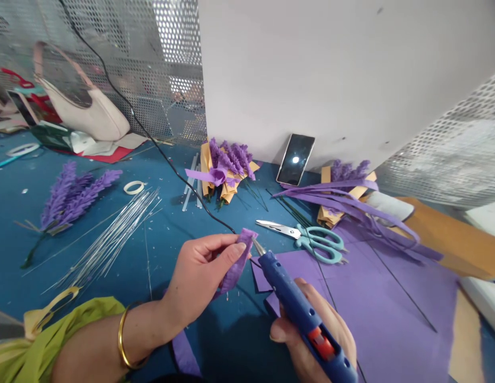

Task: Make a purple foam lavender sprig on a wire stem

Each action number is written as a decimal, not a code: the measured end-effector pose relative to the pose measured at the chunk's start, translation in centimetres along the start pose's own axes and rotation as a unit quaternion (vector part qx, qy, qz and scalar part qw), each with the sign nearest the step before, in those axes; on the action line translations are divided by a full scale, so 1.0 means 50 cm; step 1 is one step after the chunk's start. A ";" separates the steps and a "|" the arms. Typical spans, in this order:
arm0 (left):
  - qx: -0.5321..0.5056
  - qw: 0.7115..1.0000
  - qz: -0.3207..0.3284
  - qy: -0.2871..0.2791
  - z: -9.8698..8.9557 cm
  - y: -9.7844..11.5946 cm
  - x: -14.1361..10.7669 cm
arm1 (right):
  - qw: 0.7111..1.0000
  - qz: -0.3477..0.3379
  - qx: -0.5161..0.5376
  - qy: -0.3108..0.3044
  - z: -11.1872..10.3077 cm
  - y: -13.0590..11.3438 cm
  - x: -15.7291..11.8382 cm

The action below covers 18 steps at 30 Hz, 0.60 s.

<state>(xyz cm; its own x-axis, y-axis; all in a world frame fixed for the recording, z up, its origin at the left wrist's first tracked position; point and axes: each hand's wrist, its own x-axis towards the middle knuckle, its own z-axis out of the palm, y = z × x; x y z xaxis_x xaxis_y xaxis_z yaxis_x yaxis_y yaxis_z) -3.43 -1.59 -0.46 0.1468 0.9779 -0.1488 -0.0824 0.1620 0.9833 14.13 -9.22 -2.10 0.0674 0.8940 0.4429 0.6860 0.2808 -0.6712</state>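
One blue table (175,207) is under both hands. One big white board (331,69) stands past them. One large purple sheet (383,330) lies to the right of the right hand (297,351), with one orange-brown sheet (455,239) farther out. One pale bag (107,114) sits far past the left hand (203,276), off to its left.

The right hand is wrapped around one blue glue gun (289,290). The left hand is pinched narrow, with one purple strip (241,260) between thumb and fingers. The strip's top end is right by the gun's tip; I cannot tell if they touch.

To the left of the left hand are one bunch of thin wires (115,234), too many to count, and one loose bunch of purple flowers (77,199). Two more bunches have yellow paper: one bunch (231,159) just past the left hand, one bunch (347,173) past the right hand. One pair of scissors (301,234) lies just past the right hand. One phone (295,159) leans on the board behind it. One tape ring (134,192) is beyond the wires, and one gold bangle (121,335) is on the left wrist.
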 end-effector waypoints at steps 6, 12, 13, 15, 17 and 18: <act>-0.010 1.000 -0.008 -0.001 -0.001 0.001 -0.003 | 1.000 -0.009 -0.005 -0.013 -0.005 0.002 0.000; -0.015 1.000 -0.004 0.004 0.001 0.000 -0.002 | 0.998 -0.052 -0.019 0.010 -0.004 0.001 0.004; -0.016 1.000 -0.002 0.003 0.001 0.000 -0.002 | 0.998 -0.051 -0.022 0.003 -0.005 0.001 0.004; -0.017 1.000 0.001 0.002 0.001 -0.001 -0.002 | 0.998 -0.050 -0.023 -0.006 -0.005 0.000 0.005; -0.018 1.000 0.004 0.009 0.000 -0.001 -0.003 | 0.998 -0.054 -0.023 -0.004 -0.006 0.000 0.006; -0.018 1.000 0.004 0.013 0.000 -0.002 -0.003 | 0.998 -0.057 -0.023 -0.001 -0.007 0.000 0.006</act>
<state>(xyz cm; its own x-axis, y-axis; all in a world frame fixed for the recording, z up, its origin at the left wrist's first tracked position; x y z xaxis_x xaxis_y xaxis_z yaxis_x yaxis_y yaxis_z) -3.45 -1.72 -0.52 0.1210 0.9821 -0.1441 -0.1198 0.1585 0.9801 14.39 -9.05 -1.76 -0.0146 0.8573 0.5145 0.7223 0.3649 -0.5875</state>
